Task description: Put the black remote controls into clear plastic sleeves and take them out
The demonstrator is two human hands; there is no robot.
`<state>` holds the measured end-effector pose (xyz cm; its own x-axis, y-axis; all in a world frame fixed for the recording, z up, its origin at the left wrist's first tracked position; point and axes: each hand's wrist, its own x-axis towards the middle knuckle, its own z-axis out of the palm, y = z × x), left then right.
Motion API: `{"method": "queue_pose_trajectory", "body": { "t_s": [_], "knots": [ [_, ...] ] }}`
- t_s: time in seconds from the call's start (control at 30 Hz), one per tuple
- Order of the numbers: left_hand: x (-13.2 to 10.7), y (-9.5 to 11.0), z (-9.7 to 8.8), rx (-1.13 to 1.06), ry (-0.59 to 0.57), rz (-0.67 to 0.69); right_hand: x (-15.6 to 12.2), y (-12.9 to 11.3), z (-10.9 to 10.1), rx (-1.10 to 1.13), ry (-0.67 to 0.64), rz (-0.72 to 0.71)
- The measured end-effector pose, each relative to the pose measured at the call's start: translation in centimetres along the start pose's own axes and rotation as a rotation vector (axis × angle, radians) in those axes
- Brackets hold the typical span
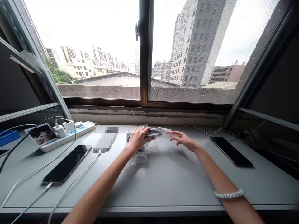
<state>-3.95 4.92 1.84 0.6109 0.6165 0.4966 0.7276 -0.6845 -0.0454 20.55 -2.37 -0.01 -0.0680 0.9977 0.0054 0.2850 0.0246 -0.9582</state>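
My left hand [138,137] is closed around a dark, flat item in a clear plastic bag [157,132], held just above the desk. What the dark item is I cannot make out. At the bag's right end my right hand [183,140] pinches the loose clear plastic between thumb and fingers. Under and beside my left hand lie more crumpled clear bags [142,155] with dark contents, partly hidden by that hand. A coiled hair tie [229,194] circles my right wrist.
On the grey desk [163,186], a phone [66,165] and a blurred-out device [105,140] lie left, both with cables attached. A power strip [70,135] with chargers stands behind them. Another phone [231,151] lies right. A window [102,62] rises behind the desk.
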Motion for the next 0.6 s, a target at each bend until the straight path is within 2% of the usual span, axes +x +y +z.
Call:
{"method": "queue_pose_trajectory", "body": {
  "t_s": [0.1, 0.17, 0.37, 0.5, 0.6],
  "knots": [
    [-0.1, 0.2, 0.2, -0.026, 0.015, 0.028, 0.0, -0.1, 0.4, 0.029, -0.055, -0.011],
    [-0.1, 0.5, 0.3, -0.051, 0.031, 0.053, 0.2, 0.1, 0.9, 0.064, -0.046, -0.004],
    [-0.3, 1.9, 0.5, -0.073, 0.05, 0.102, 1.1, 1.1, 1.8, 0.141, 0.188, -0.047],
    [-0.4, 2.1, 0.2, -0.042, 0.07, 0.111, 0.8, 0.6, 1.9, 0.141, 0.238, -0.005],
    [-0.4, 2.0, 0.2, -0.018, 0.059, 0.136, 0.5, 0.0, 2.0, 0.133, 0.23, 0.025]
  ]
}}
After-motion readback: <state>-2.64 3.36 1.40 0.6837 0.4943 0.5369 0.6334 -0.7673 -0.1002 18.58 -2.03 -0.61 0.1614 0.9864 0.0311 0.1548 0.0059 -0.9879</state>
